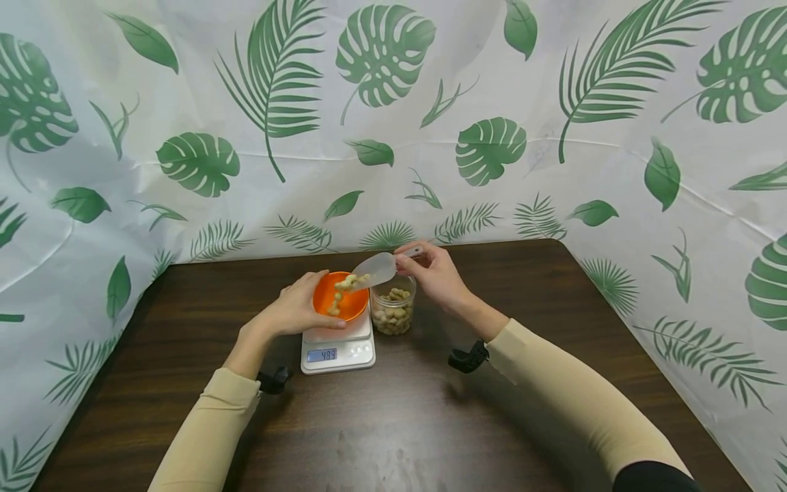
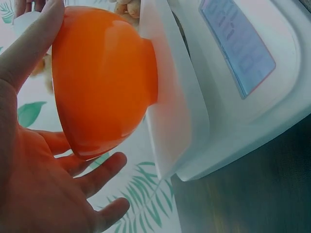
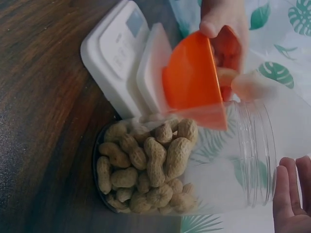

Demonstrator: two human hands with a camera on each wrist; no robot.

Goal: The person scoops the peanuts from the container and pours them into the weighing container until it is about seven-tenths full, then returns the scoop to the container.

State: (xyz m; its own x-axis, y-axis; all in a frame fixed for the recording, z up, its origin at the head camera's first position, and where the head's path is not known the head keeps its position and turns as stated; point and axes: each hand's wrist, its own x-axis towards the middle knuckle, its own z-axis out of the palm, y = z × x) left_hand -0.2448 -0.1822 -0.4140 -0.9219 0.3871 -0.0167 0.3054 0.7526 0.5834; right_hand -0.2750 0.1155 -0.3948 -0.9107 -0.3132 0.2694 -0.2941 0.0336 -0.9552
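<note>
An orange bowl (image 1: 353,305) stands on a white kitchen scale (image 1: 353,357), whose display looks like 489, perhaps with a decimal point. My left hand (image 1: 296,305) holds the bowl at its rim, thumb on the near side and fingers round the far side. My right hand (image 1: 435,275) grips the handle of a translucent scoop (image 1: 381,267), tilted over the bowl's right edge. Peanuts (image 1: 339,296) spill from the scoop's mouth into the bowl. Just right of the scale, under the scoop, stands an open clear jar (image 3: 228,160) partly filled with unshelled peanuts (image 3: 155,160).
A dark wooden table (image 1: 393,430) bears everything. Behind it hangs a white sheet (image 1: 424,41) printed with green leaves, close to the table's far edge. The jar nearly touches the scale. Black wrist cameras (image 1: 468,357) sit below both wrists.
</note>
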